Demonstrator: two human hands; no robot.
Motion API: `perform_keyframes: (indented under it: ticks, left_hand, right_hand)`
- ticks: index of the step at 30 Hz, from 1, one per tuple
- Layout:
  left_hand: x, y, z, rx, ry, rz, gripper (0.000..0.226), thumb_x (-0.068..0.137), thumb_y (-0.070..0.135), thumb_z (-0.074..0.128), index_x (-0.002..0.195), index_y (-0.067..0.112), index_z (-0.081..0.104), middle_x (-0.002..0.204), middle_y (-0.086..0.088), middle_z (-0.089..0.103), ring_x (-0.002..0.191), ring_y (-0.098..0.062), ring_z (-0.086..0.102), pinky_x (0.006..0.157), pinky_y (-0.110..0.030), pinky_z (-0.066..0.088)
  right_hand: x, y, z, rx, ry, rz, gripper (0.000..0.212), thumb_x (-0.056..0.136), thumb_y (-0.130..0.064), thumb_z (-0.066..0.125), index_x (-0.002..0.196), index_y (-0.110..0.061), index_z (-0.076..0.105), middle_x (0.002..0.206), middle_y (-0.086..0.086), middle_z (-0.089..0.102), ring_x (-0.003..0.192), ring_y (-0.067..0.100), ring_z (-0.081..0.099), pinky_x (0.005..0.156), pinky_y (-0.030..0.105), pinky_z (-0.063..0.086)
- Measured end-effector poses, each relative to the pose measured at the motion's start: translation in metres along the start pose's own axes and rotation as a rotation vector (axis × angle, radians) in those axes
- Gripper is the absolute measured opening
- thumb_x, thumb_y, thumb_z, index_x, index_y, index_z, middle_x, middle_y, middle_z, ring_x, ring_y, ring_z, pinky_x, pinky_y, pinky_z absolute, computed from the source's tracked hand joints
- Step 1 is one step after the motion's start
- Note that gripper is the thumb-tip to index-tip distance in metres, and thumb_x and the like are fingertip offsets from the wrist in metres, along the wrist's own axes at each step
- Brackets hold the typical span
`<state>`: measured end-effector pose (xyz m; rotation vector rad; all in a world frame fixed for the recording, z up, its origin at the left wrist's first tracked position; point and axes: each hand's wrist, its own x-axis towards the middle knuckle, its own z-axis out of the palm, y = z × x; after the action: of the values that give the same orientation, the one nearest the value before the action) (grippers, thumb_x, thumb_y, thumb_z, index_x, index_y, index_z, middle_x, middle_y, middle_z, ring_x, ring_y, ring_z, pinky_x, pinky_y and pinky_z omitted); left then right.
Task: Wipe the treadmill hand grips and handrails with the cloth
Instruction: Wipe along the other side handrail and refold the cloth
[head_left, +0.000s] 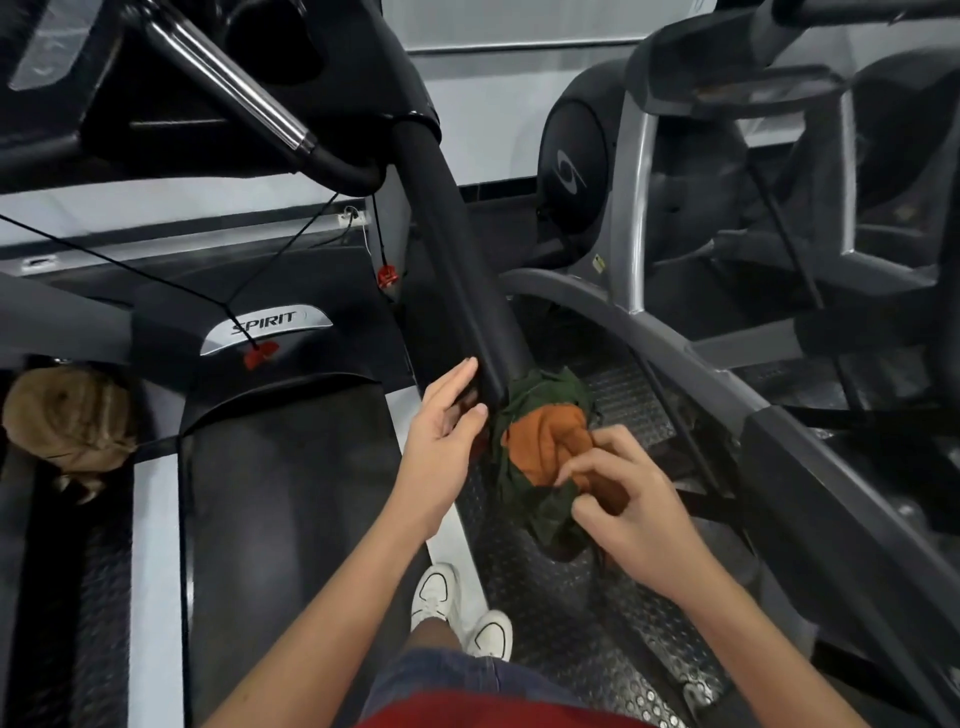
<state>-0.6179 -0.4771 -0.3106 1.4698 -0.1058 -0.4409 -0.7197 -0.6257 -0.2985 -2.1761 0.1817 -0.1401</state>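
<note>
The handrail (457, 249) ran as 1 long black bar from the far console down to its near end, which sat between the 2 hands. The left hand (441, 431) rested against that end's left side, fingers mostly straight, gripping nothing. The right hand (628, 499) pinched the green-and-orange cloth (540, 441), bunched against the rail's near end on its right. A wipe would probably run far and slightly left along that axis.
</note>
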Motion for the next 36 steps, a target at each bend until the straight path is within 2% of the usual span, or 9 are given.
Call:
perform_keyframes:
  ticks: [6, 11, 15, 19, 24, 27, 31, 34, 36]
  left_hand:
    - [-0.002, -0.003, 0.004, -0.096, 0.029, -0.024, 0.043, 0.095, -0.001, 0.043, 0.117, 0.034, 0.053, 0.135, 0.008, 0.048, 0.116, -0.006, 0.054, 0.099, -0.034, 0.045]
    - [-0.005, -0.001, 0.004, -0.154, 0.006, -0.034, 0.043, 0.096, -0.002, 0.04, 0.117, 0.033, 0.051, 0.13, 0.014, 0.046, 0.101, 0.011, 0.055, 0.088, -0.023, 0.05]
    - [-0.005, -0.003, 0.004, -0.143, 0.012, -0.034, 0.044, 0.096, -0.002, 0.041, 0.115, 0.036, 0.051, 0.128, 0.016, 0.046, 0.102, 0.011, 0.053, 0.091, -0.026, 0.049]
    - [-0.005, -0.002, 0.004, -0.149, 0.009, -0.037, 0.044, 0.096, -0.002, 0.04, 0.114, 0.037, 0.052, 0.131, 0.014, 0.046, 0.099, 0.016, 0.054, 0.089, -0.023, 0.05]
    - [-0.005, -0.001, 0.006, -0.124, 0.032, 0.011, 0.045, 0.095, -0.006, 0.04, 0.123, 0.029, 0.048, 0.131, 0.011, 0.046, 0.103, 0.01, 0.052, 0.075, -0.007, 0.047]
    - [-0.003, -0.004, 0.005, -0.133, 0.028, 0.008, 0.044, 0.095, -0.005, 0.041, 0.125, 0.026, 0.05, 0.133, 0.009, 0.047, 0.112, -0.001, 0.054, 0.088, -0.019, 0.051]
    - [-0.004, -0.005, 0.005, -0.154, 0.019, -0.025, 0.044, 0.096, -0.003, 0.04, 0.121, 0.031, 0.051, 0.131, 0.012, 0.047, 0.108, 0.003, 0.054, 0.085, -0.021, 0.05]
    - [-0.004, -0.004, 0.005, -0.162, 0.018, -0.026, 0.043, 0.096, -0.003, 0.04, 0.123, 0.029, 0.05, 0.128, 0.014, 0.047, 0.105, 0.007, 0.054, 0.083, -0.019, 0.05]
    - [-0.004, -0.005, 0.005, -0.157, 0.019, -0.032, 0.043, 0.096, -0.002, 0.041, 0.122, 0.03, 0.051, 0.132, 0.013, 0.046, 0.109, 0.004, 0.052, 0.086, -0.022, 0.05]
  right_hand:
    - [0.049, -0.007, 0.006, 0.185, -0.02, 0.083, 0.039, 0.078, -0.014, 0.065, 0.111, -0.034, 0.058, 0.114, -0.006, 0.054, 0.099, -0.004, 0.055, 0.085, 0.005, 0.039]
    - [0.076, 0.008, 0.007, 0.523, 0.105, 0.408, 0.026, 0.09, -0.004, 0.054, 0.114, -0.009, 0.064, 0.068, -0.017, 0.067, 0.056, -0.009, 0.057, 0.052, 0.005, 0.041]
    - [0.044, 0.018, 0.002, 0.544, 0.093, 0.452, 0.023, 0.092, 0.001, 0.048, 0.109, -0.005, 0.062, 0.052, -0.016, 0.06, 0.046, -0.008, 0.052, 0.046, 0.006, 0.038]
    - [0.003, 0.016, -0.006, 0.415, 0.072, 0.284, 0.02, 0.086, -0.003, 0.06, 0.101, -0.012, 0.069, 0.088, -0.006, 0.07, 0.082, 0.0, 0.062, 0.073, 0.011, 0.046]
    - [0.008, -0.008, 0.002, 0.185, -0.044, 0.086, 0.046, 0.081, -0.01, 0.068, 0.125, -0.017, 0.056, 0.126, -0.014, 0.051, 0.116, -0.008, 0.048, 0.098, 0.006, 0.033]
    - [0.039, -0.01, 0.01, 0.206, -0.007, 0.136, 0.052, 0.081, -0.013, 0.069, 0.131, -0.013, 0.052, 0.13, -0.009, 0.05, 0.119, -0.003, 0.046, 0.099, 0.005, 0.033]
    - [0.075, -0.001, 0.012, 0.482, 0.083, 0.313, 0.039, 0.085, -0.016, 0.065, 0.123, -0.01, 0.059, 0.119, 0.001, 0.063, 0.104, 0.004, 0.058, 0.099, 0.021, 0.042]
    - [0.079, 0.017, 0.013, 0.585, 0.119, 0.458, 0.014, 0.087, -0.017, 0.063, 0.087, -0.022, 0.075, 0.102, 0.012, 0.066, 0.088, 0.016, 0.052, 0.085, 0.032, 0.043]
    - [0.072, 0.028, 0.011, 0.54, 0.115, 0.515, 0.021, 0.088, -0.017, 0.062, 0.073, -0.021, 0.076, 0.091, 0.014, 0.062, 0.083, 0.02, 0.046, 0.076, 0.034, 0.038]
